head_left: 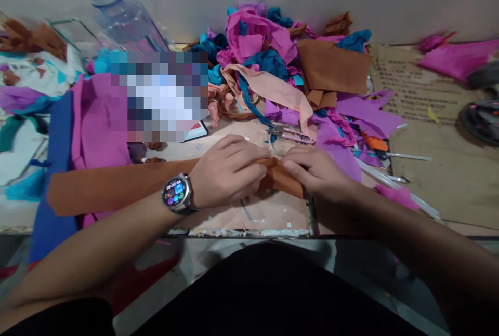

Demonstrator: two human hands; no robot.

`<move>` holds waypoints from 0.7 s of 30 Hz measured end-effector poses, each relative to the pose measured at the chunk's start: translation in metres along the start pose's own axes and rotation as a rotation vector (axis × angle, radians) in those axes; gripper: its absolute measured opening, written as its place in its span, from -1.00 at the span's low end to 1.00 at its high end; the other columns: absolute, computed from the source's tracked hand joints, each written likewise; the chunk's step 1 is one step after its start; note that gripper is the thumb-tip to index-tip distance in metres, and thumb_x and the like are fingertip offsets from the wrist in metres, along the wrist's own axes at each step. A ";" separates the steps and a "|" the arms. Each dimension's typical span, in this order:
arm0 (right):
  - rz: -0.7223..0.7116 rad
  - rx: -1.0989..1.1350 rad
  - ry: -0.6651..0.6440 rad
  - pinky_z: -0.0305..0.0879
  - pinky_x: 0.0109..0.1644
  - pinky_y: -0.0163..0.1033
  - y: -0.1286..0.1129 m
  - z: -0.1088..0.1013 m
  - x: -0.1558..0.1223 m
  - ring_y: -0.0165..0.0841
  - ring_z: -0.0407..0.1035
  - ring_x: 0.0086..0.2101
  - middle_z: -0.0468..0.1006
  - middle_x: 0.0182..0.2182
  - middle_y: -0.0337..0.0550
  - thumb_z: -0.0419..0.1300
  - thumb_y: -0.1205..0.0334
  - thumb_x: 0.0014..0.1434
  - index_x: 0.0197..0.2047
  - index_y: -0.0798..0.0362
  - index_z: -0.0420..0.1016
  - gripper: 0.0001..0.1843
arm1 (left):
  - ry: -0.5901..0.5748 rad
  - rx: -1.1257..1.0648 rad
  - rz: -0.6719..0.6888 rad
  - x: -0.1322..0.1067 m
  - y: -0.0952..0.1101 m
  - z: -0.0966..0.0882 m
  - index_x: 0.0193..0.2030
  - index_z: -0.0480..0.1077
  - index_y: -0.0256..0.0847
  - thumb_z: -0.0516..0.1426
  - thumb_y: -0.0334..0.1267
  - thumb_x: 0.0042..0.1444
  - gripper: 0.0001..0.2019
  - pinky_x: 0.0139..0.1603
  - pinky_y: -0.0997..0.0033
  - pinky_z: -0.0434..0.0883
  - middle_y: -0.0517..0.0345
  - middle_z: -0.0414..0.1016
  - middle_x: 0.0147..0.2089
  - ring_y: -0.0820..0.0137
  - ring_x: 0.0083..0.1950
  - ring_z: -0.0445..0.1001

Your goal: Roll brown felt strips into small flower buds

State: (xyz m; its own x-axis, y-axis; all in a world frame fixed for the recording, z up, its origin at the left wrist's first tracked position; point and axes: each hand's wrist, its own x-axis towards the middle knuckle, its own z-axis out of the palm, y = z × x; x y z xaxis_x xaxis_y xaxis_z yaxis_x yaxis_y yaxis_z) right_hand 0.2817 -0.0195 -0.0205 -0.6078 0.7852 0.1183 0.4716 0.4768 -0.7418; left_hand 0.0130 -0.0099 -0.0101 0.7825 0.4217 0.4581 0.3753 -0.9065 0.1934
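A long brown fabric strip lies across the table from the left and runs under my hands. My left hand, with a watch on its wrist, has its fingers curled down on the strip near the middle. Close to its right, my right hand pinches the strip's folded right end, thumb on top. The strip is creased between the two hands. Just beyond my right hand lie small pink-handled thread snips, touching nothing I hold. My fingertips are partly hidden behind the fabric.
Crumpled pink, teal, purple and brown fabric scraps pile up at the back. A water bottle stands at back left, with pink folded fabric before it. Cardboard covers the right, with white sticks beside it. The table's front edge is near.
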 end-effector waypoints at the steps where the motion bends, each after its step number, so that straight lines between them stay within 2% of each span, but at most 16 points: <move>1: 0.032 0.061 -0.004 0.24 -0.23 -0.21 -0.002 -0.001 0.000 -0.35 0.35 -0.37 0.48 -0.45 -0.19 0.01 -0.01 0.52 -0.39 0.07 0.44 -0.51 | 0.006 0.008 0.000 0.000 0.000 0.000 -0.08 0.47 -0.12 0.16 -0.35 0.31 -0.90 0.15 0.07 0.48 0.04 0.62 0.16 0.28 0.07 0.59; 5: 0.094 0.218 0.019 0.27 -0.24 -0.27 -0.006 0.000 0.000 -0.38 0.37 -0.37 0.50 -0.43 -0.23 0.18 0.02 0.43 -0.36 0.05 0.48 -0.63 | -0.020 -0.008 -0.063 0.002 0.004 0.003 -0.04 0.46 -0.14 0.15 -0.28 0.34 -0.89 0.15 0.07 0.49 -0.04 0.58 0.21 0.22 0.11 0.58; 8: 0.048 0.176 0.060 0.27 -0.19 -0.25 -0.004 0.005 -0.001 -0.38 0.38 -0.35 0.53 -0.42 -0.22 0.21 0.10 0.40 -0.32 0.05 0.54 -0.72 | -0.028 -0.185 -0.214 0.003 0.008 0.008 0.25 0.37 -0.24 0.18 -0.17 0.35 -0.61 0.25 0.06 0.47 -0.20 0.50 0.29 0.14 0.27 0.50; 10: 0.002 0.129 0.070 0.25 -0.21 -0.25 -0.004 0.008 -0.001 -0.39 0.35 -0.38 0.51 -0.44 -0.23 0.21 0.14 0.40 -0.32 0.05 0.56 -0.74 | -0.014 -0.342 -0.315 0.003 0.009 0.010 0.35 0.31 -0.28 0.20 -0.13 0.34 -0.49 0.26 0.11 0.48 -0.20 0.52 0.25 0.18 0.25 0.51; 11: -0.016 0.115 0.069 0.24 -0.22 -0.25 -0.004 0.010 -0.001 -0.40 0.34 -0.39 0.51 -0.45 -0.23 0.22 0.15 0.40 -0.32 0.05 0.57 -0.74 | -0.017 -0.415 -0.358 0.003 0.010 0.010 0.32 0.35 -0.26 0.20 -0.13 0.34 -0.53 0.21 0.16 0.50 -0.14 0.57 0.19 0.22 0.17 0.55; 13: -0.034 0.120 0.052 0.25 -0.21 -0.25 -0.004 0.011 -0.002 -0.40 0.35 -0.38 0.52 -0.44 -0.23 0.21 0.13 0.41 -0.30 0.05 0.57 -0.74 | -0.048 -0.543 -0.442 0.004 0.010 0.010 0.12 0.52 -0.21 0.19 -0.14 0.35 -0.70 0.01 0.31 0.53 0.02 0.66 -0.04 0.34 -0.08 0.60; 14: -0.034 0.134 0.036 0.26 -0.20 -0.25 -0.004 0.011 -0.002 -0.39 0.37 -0.37 0.52 -0.43 -0.22 0.19 0.12 0.43 -0.30 0.06 0.57 -0.72 | -0.068 -0.598 -0.483 0.004 0.009 0.010 0.00 0.58 -0.20 0.19 -0.14 0.36 -0.77 -0.11 0.39 0.51 0.09 0.67 -0.16 0.40 -0.20 0.58; 16: -0.017 0.165 0.011 0.26 -0.19 -0.24 -0.005 0.010 -0.002 -0.38 0.37 -0.36 0.49 -0.44 -0.22 0.10 0.08 0.48 -0.34 0.06 0.51 -0.62 | -0.096 -0.694 -0.557 0.005 0.009 0.010 -0.18 0.60 -0.22 0.19 -0.15 0.36 -0.78 -0.28 0.49 0.44 0.17 0.62 -0.33 0.48 -0.36 0.49; 19: 0.018 0.187 0.004 0.22 -0.23 -0.23 -0.007 0.007 -0.002 -0.38 0.32 -0.40 0.40 -0.48 -0.22 -0.02 0.05 0.52 -0.43 0.06 0.40 -0.51 | -0.101 -0.783 -0.640 0.006 0.007 0.009 -0.23 0.59 -0.27 0.20 -0.14 0.34 -0.76 -0.35 0.53 0.39 0.17 0.59 -0.38 0.50 -0.40 0.43; 21: 0.035 0.186 -0.011 0.20 -0.26 -0.23 -0.008 0.006 -0.002 -0.39 0.30 -0.41 0.39 -0.47 -0.23 0.03 0.06 0.50 -0.43 0.06 0.40 -0.54 | -0.097 -0.800 -0.663 0.006 0.005 0.009 -0.26 0.58 -0.28 0.21 -0.12 0.33 -0.74 -0.36 0.54 0.37 0.16 0.57 -0.38 0.51 -0.40 0.42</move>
State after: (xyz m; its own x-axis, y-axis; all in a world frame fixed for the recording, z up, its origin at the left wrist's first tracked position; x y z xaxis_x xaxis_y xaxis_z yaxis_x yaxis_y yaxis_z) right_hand 0.2753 -0.0274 -0.0187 -0.6007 0.7951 0.0842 0.3665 0.3674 -0.8548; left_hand 0.0248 -0.0119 -0.0142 0.5891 0.8079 -0.0147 0.3333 -0.2264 0.9152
